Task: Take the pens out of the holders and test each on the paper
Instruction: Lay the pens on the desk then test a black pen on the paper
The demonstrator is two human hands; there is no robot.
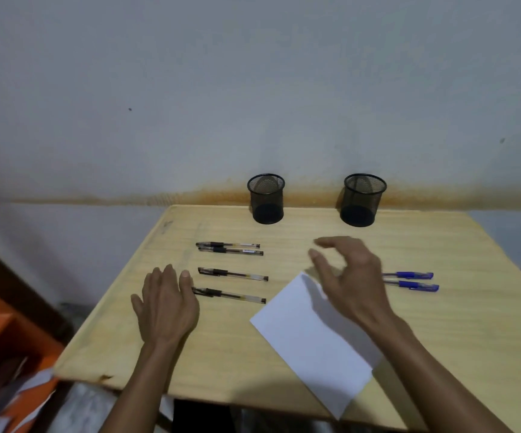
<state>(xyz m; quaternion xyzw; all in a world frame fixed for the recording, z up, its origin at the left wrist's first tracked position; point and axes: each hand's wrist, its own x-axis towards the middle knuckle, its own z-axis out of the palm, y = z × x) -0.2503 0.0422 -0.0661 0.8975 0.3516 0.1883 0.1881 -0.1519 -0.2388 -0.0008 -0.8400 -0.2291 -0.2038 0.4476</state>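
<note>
Paper (pixel 312 339): lies flat near the front edge of the worktop (pixel 221 354), turned at an angle, between the two hands. Likely set centrally so either hand can reach it for test strokes. No marks can be made out on it.
Left hand (pixel 165 304): released, palm down on the worktop, holding nothing. Its fingertips sit at the cap end of the nearest black pen (pixel 229 295); contact cannot be confirmed.
Right hand (pixel 350 276): released, fingers loosely curled, raised over the far corner of the paper, holding nothing.
Black pens: four lie left of the paper, roughly parallel; the far pair (pixel 229 248) lies side by side.
Blue pens (pixel 412 281): two lie right of the paper, partly hidden behind the right hand. Grouping by colour suggests sorting.
Holders: left holder (pixel 266 200) and right holder (pixel 362 201) stand upright at the far edge, no pens visible inside.
</note>
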